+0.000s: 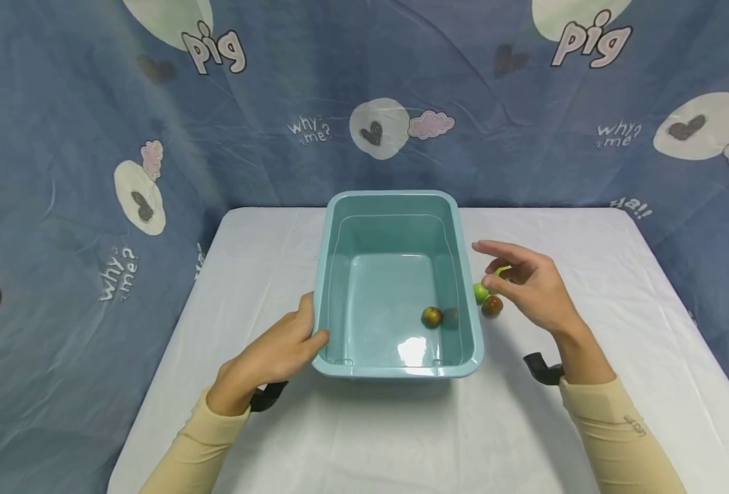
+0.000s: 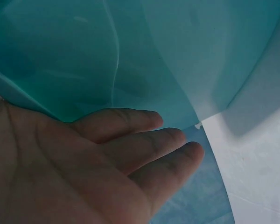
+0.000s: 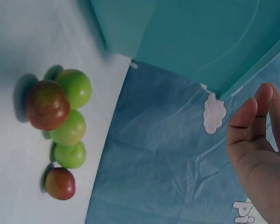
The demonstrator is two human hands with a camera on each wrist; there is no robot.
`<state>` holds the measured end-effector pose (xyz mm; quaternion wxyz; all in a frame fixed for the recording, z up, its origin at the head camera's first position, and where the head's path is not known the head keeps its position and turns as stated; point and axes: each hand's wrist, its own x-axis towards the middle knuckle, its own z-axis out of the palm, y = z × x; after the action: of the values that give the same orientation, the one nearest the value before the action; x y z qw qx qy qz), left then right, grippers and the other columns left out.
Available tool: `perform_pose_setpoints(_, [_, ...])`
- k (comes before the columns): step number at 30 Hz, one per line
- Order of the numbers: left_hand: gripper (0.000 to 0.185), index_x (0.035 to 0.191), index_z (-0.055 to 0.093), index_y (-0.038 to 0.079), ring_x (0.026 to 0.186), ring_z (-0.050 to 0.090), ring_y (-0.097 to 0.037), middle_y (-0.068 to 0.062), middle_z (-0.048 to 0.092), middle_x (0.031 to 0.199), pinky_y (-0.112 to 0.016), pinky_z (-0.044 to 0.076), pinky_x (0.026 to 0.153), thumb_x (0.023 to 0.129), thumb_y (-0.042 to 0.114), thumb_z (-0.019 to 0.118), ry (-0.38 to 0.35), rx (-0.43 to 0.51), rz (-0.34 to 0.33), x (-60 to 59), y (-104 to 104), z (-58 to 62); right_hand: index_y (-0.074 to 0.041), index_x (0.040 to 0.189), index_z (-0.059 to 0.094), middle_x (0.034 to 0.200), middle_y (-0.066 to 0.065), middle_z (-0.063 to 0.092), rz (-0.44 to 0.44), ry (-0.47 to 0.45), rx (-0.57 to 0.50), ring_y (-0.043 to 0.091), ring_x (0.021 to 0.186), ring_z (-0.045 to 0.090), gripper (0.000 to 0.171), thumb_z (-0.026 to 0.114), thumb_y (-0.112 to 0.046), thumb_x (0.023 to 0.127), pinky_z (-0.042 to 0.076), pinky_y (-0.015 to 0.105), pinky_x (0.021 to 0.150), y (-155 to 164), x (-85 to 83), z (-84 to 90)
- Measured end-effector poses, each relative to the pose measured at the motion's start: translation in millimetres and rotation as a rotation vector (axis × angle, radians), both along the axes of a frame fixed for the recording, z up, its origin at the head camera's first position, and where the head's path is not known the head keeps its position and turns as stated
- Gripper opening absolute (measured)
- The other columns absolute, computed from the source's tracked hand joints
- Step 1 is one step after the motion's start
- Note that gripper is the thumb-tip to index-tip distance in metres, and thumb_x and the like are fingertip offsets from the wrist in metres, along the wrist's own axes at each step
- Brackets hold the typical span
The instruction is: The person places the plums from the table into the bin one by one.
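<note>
A light teal plastic tub (image 1: 395,372) stands at the middle of the table. My left hand (image 1: 274,350) holds its left rim, the thumb over the edge and the other fingers along the outer wall. Inside, near the right wall, lies one small brown-green fruit (image 1: 432,317), like a jujube or plum. My right hand (image 1: 537,288) is just right of the tub with relaxed fingers and nothing in them. Several similar fruits lie below it on the table; the right wrist view shows a large reddish fruit (image 3: 47,105), green fruits (image 3: 73,88) and a smaller reddish fruit (image 3: 60,183).
A white cloth (image 1: 247,274) covers the table. Blue printed fabric (image 1: 278,165) hangs behind it and at the sides. Black wrist straps (image 1: 544,370) sit on both of my wrists.
</note>
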<state>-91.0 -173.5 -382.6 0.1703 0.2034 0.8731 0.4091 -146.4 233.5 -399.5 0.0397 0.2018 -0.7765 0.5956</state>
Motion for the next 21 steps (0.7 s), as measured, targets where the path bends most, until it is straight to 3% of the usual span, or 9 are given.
perform_pose_setpoints(6, [0.066, 0.156, 0.014, 0.003, 0.112, 0.059, -0.019, -0.011, 0.062, 0.126, -0.045, 0.043, 0.098, 0.098, 0.008, 0.046, -0.012, 0.005, 0.014, 1.0, 0.1, -0.7, -0.001, 0.139, 0.061, 0.135, 0.013, 0.064, -0.019, -0.009, -0.027, 0.022, 0.093, 0.064, 0.054, 0.074, 0.008, 0.087, 0.054, 0.025, 0.079, 7.6, -3.3, -5.7])
perform_pose_setpoints(11, [0.066, 0.156, 0.014, 0.003, 0.115, 0.059, -0.025, -0.012, 0.061, 0.128, -0.046, 0.043, 0.098, 0.098, 0.007, 0.046, -0.004, 0.012, 0.01, 0.5, 0.0, -1.4, -0.001, 0.141, 0.059, 0.135, 0.011, 0.064, -0.039, -0.027, -0.031, 0.021, 0.094, 0.065, 0.055, 0.073, 0.008, 0.088, 0.054, 0.023, 0.078, 14.1, -4.2, -8.6])
perform_pose_setpoints(16, [0.068, 0.157, 0.013, 0.001, 0.115, 0.06, -0.03, -0.012, 0.062, 0.126, -0.047, 0.043, 0.098, 0.098, 0.007, 0.046, 0.003, 0.012, 0.006, 0.1, 0.5, -1.0, -0.001, 0.142, 0.058, 0.136, 0.008, 0.064, -0.065, -0.049, -0.045, 0.027, 0.099, 0.063, 0.054, 0.072, 0.007, 0.09, 0.053, 0.022, 0.081, 21.7, -5.8, -12.1])
perform_pose_setpoints(21, [0.068, 0.157, 0.012, 0.002, 0.113, 0.061, -0.028, -0.01, 0.063, 0.124, -0.046, 0.043, 0.097, 0.098, 0.007, 0.046, 0.004, 0.008, 0.006, 0.0, 0.3, -1.4, -0.001, 0.142, 0.057, 0.137, 0.011, 0.063, -0.097, -0.061, -0.044, 0.023, 0.099, 0.062, 0.054, 0.072, 0.003, 0.091, 0.051, 0.022, 0.087, 27.2, -7.5, -17.5])
